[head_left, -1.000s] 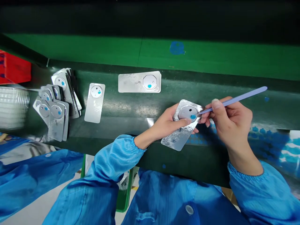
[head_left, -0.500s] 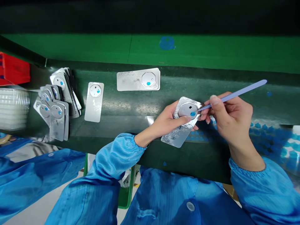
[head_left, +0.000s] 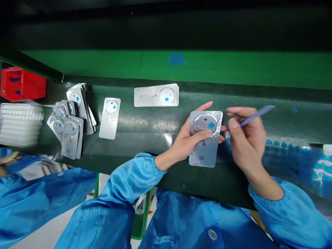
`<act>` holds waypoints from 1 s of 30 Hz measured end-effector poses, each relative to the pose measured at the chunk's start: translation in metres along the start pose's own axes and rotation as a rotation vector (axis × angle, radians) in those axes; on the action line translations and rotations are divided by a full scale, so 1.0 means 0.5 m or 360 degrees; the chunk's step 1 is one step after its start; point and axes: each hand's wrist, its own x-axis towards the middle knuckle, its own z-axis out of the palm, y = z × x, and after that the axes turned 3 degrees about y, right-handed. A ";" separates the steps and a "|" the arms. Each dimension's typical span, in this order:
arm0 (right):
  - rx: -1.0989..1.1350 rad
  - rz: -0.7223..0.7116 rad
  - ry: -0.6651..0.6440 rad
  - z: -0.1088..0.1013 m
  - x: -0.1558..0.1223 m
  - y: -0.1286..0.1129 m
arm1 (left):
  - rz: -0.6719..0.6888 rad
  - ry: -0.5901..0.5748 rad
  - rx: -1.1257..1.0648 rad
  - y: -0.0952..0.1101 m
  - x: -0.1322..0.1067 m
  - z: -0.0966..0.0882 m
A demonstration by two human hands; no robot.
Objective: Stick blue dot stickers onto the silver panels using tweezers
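Note:
My left hand (head_left: 185, 138) is closed around a silver rectangular plate (head_left: 203, 152), thumb on its front and fingers behind. Near the plate's top sits an octagonal recess with dark holes and a blue round sticker (head_left: 212, 125). My right hand (head_left: 246, 138) pinches a pair of purple tweezers (head_left: 256, 116), whose handle points up and right. The tweezer tips are hidden by the fingers. A small gap separates the right thumb from the plate's right edge. To the right, a sheet with rows of blue stickers (head_left: 284, 144) lies on the bench, partly behind my right hand.
Similar silver plates lie on the dark green bench: a small stack (head_left: 147, 97), a single plate (head_left: 109, 124) and a heap (head_left: 71, 135) at the left. Beyond are clear plastic trays (head_left: 20, 124) and a red bin (head_left: 32, 84). Another person's blue sleeve (head_left: 52, 186) is at lower left.
The tweezers and my right hand have drawn back from the plate's recess. The held plate has turned more upright, and my left index finger is now stretched out. The view has shifted slightly.

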 end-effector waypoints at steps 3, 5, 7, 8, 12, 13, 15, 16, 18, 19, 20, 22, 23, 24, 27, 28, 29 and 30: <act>0.0152 0.0211 -0.0178 0.019 -0.014 0.006 | 0.0075 0.0049 0.0069 -0.008 -0.001 -0.006; 0.0208 0.0208 -0.0170 0.032 -0.017 0.007 | 0.0099 0.0061 0.0084 -0.016 -0.001 -0.007; 0.0230 0.0182 -0.0095 0.041 -0.018 0.008 | 0.0106 0.0068 0.0094 -0.023 -0.003 -0.004; 0.0235 0.0176 -0.0059 0.044 -0.019 0.009 | 0.0110 0.0070 0.0099 -0.025 -0.005 -0.001; 0.0241 0.0183 0.0055 0.050 -0.024 0.011 | 0.0130 0.0047 0.0113 -0.022 -0.014 0.007; 0.0245 0.0190 0.0074 0.051 -0.026 0.012 | 0.0125 0.0033 0.0115 -0.020 -0.016 0.008; 0.0280 0.0227 0.0074 0.049 -0.027 0.013 | 0.0095 0.0015 0.0111 -0.017 -0.017 0.007; 0.0308 0.0255 0.0057 0.047 -0.027 0.014 | 0.0079 0.0015 0.0101 -0.016 -0.017 0.006; 0.0348 0.0295 0.0017 0.044 -0.025 0.017 | 0.0059 0.0027 0.0083 -0.015 -0.016 0.002; 0.0353 0.0297 0.0008 0.043 -0.024 0.020 | 0.0060 0.0038 0.0083 -0.016 -0.016 -0.001; 0.0354 0.0291 0.0007 0.044 -0.023 0.022 | 0.0069 0.0045 0.0088 -0.017 -0.015 -0.003; 0.0355 0.0258 0.0023 0.047 -0.020 0.026 | 0.0095 0.0036 0.0086 -0.019 -0.011 -0.007; 0.0349 0.0238 0.0031 0.049 -0.019 0.025 | 0.0108 0.0029 0.0068 -0.019 -0.009 -0.007; 0.0336 0.0221 0.0044 0.052 -0.019 0.022 | 0.0116 0.0033 0.0043 -0.017 -0.005 -0.008; 0.0194 0.0220 0.0071 0.055 -0.024 0.000 | 0.0135 0.0208 0.0026 -0.004 0.008 -0.007; 0.0116 0.0233 0.0029 0.055 -0.029 -0.011 | 0.0145 0.0322 0.0035 0.002 0.012 -0.009; 0.0020 0.0236 -0.0065 0.052 -0.036 -0.022 | 0.0152 0.0438 0.0039 0.007 0.016 -0.012; -0.0077 0.0232 -0.0206 0.048 -0.045 -0.035 | 0.0143 0.0525 0.0030 0.012 0.018 -0.017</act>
